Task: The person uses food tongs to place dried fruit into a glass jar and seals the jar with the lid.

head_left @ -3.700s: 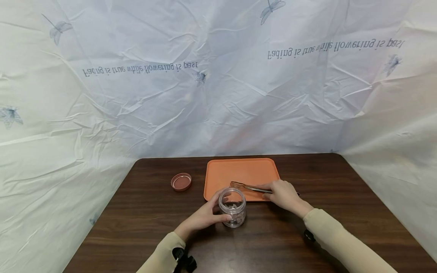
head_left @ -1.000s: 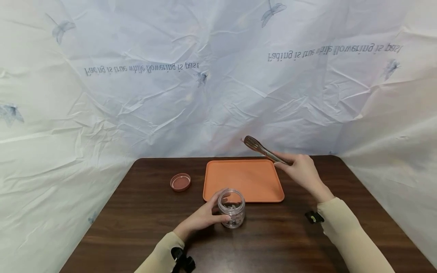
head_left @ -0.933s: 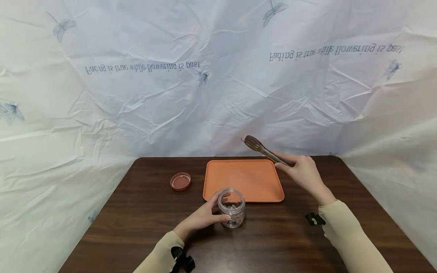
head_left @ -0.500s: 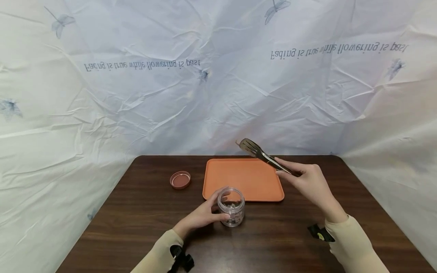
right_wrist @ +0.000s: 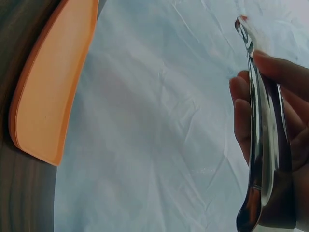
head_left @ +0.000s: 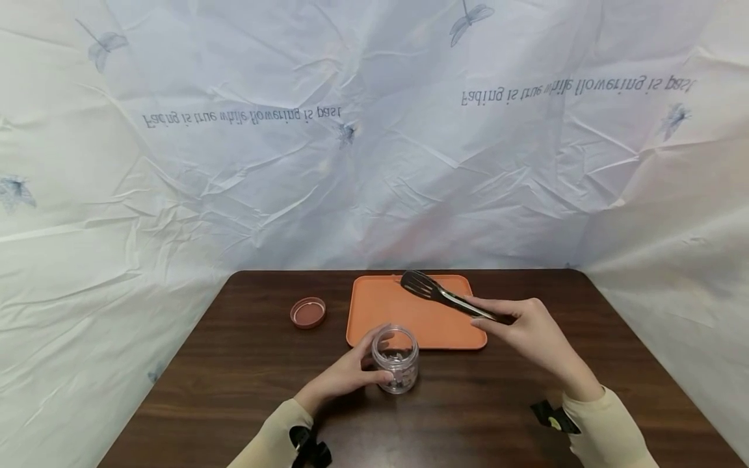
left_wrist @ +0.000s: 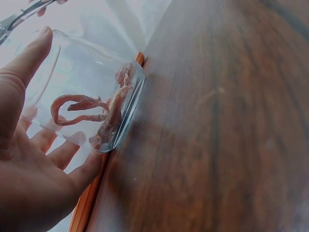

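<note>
My left hand (head_left: 342, 377) holds a clear jar (head_left: 404, 374) that stands lidless on the table in front of the tray, fingers and thumb around its side. Inside, the left wrist view shows reddish-brown strips (left_wrist: 113, 113) like dried meat, one bent into a loop. My right hand (head_left: 535, 331) grips metal tongs (head_left: 430, 291) with a slotted head, held out above the orange tray (head_left: 374, 312). In the right wrist view the tongs' arms lie close together, and a small reddish bit (right_wrist: 243, 18) shows at their tip. Its full shape is hard to make out.
A round reddish-brown lid (head_left: 308, 313) lies on the dark wooden table (head_left: 251, 390), left of the tray. Behind the table hangs a pale, wrinkled printed cloth (head_left: 281, 188).
Earlier the tongs were low beside the jar. They rose high behind the tray, then came down nearer over it in the last half second. Left hand and jar have stayed put.
</note>
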`<state>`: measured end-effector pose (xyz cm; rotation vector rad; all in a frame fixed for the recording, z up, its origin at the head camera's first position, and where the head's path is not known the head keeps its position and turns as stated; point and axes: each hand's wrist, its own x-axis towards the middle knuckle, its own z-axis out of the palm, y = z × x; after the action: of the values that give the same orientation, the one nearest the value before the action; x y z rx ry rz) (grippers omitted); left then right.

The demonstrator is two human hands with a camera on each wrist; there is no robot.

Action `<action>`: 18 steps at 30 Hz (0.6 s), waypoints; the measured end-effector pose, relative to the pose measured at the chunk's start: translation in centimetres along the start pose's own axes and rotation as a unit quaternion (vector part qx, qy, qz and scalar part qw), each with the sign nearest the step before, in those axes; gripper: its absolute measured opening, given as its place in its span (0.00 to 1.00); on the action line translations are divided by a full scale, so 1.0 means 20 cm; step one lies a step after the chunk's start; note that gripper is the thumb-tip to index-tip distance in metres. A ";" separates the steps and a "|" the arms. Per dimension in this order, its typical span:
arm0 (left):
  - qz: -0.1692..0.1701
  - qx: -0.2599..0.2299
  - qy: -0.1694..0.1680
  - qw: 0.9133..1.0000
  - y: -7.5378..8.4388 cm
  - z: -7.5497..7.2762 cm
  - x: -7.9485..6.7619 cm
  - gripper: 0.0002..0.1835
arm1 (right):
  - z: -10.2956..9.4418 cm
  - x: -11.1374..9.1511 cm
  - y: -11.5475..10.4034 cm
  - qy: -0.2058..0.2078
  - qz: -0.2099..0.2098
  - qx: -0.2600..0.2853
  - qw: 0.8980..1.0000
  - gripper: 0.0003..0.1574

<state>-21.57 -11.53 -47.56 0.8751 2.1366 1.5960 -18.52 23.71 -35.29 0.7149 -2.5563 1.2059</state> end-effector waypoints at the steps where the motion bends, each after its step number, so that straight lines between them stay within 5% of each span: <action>1: 0.001 0.001 0.001 1.000 0.00 0.00 0.00 0.48 | 0.00 0.00 0.00 -0.008 0.002 -0.001 1.000 0.24; 10: -0.010 0.002 0.002 1.000 0.00 0.01 -0.02 0.47 | 0.03 0.00 0.01 -0.095 0.020 -0.026 0.995 0.24; 18: -0.015 0.002 0.012 1.000 0.01 0.00 0.00 0.48 | 0.05 0.01 -0.01 -0.113 -0.015 -0.048 0.992 0.22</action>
<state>-21.47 -11.56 -47.40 0.8249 2.1593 1.5963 -18.54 22.88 -35.70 0.9109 -2.7526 1.0390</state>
